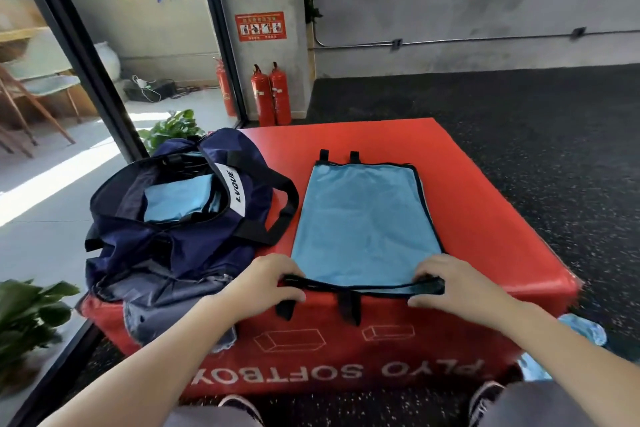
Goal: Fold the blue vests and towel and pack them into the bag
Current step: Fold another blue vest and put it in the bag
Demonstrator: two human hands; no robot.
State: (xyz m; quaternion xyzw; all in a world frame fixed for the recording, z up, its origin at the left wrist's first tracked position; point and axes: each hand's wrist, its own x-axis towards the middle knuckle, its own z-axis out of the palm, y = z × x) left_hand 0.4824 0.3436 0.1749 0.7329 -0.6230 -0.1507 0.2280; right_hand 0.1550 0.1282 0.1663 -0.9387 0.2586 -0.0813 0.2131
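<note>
A light blue vest point(363, 222) with black trim and black straps lies flat on the red soft box point(485, 218). My left hand point(266, 282) grips the vest's near left corner. At the near right corner, my right hand point(446, 284) pinches the black-edged hem. To the left stands an open navy duffel bag point(180, 246), and a folded light blue piece point(176, 201) lies inside it. A grey cloth point(173, 319) hangs over the box's front edge below the bag.
Light blue fabric point(585, 331) lies on the dark floor at the right of the box. Two red fire extinguishers point(272, 94) stand by the concrete pillar behind. Potted plants point(31, 315) sit at the left, next to a glass wall.
</note>
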